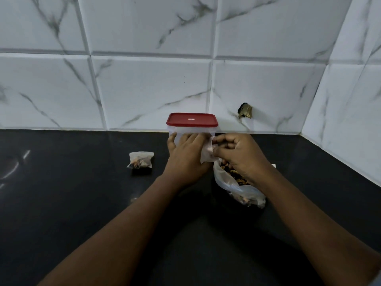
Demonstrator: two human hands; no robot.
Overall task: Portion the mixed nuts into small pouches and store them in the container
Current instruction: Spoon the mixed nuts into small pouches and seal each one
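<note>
Left hand (184, 155) and right hand (239, 156) both pinch small pouch (206, 154) before container (192, 123); filled pouch (140, 160) to container's left.

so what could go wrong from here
The small pouch, pinched by the right hand beside the left hand, could spill nuts if its top isn't sealed. The right wrist hangs over the open big bag; a nudge might tip it. The red lid is on the container, so storing needs a free hand.
</note>
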